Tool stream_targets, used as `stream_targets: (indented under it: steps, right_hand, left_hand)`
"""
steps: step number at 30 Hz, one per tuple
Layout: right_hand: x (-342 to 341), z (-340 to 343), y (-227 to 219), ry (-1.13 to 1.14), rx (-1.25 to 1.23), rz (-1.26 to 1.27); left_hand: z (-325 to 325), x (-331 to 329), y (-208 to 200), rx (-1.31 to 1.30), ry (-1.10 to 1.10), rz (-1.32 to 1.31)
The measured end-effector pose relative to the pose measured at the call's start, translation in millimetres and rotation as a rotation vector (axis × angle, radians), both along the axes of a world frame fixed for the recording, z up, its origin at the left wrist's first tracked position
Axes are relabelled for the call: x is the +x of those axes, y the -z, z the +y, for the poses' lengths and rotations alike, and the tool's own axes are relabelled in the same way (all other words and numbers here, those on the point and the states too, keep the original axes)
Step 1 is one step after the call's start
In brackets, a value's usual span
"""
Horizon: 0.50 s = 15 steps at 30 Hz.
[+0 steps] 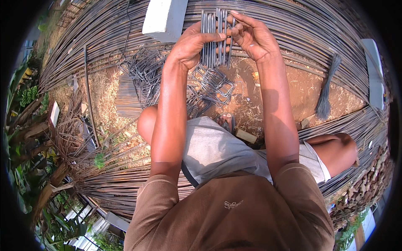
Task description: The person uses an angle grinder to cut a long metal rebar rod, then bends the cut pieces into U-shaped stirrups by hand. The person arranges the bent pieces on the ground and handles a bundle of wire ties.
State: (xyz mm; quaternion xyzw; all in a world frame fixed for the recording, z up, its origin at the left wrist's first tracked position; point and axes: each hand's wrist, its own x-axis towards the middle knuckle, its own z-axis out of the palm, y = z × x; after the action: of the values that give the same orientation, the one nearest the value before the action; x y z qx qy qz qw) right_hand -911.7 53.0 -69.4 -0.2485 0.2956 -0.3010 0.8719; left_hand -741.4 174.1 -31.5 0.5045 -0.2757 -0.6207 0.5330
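Observation:
My left hand (189, 47) is closed around a row of short grey steel rods (208, 54), its thumb lying across their front. They stand upright side by side, held out in front of me. At the right side of this row, the curled fingers of my right hand (256, 39) pinch one of the outer rods. Whether these are straight pieces or bent stirrups seen edge-on, I cannot tell. Below my left wrist lies a tangled heap of bent steel stirrups (144, 75), with more stirrups (215, 85) between my forearms.
Long steel bars (104, 31) run across the far side, and others (121, 184) pass under me. A white-topped block (161, 19) stands beyond my left hand. Straight cut rods (127, 98) lie beside the heap. At right are a wire bundle (328, 85) and a pale block (374, 73).

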Motion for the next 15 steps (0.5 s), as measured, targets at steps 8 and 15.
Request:
stream_targets:
  steps: [8, 15]
  right_hand:
    - [-7.2, 13.6, -19.8, -0.115, -0.479, 0.346]
    - [-3.1, 14.2, -8.8, 0.062, -0.491, 0.568]
  left_hand:
    - [-4.9, -9.8, 9.1, 0.000, -0.096, -0.009]
    - [-14.0, -20.4, 23.5, -0.004, -0.053, 0.137]
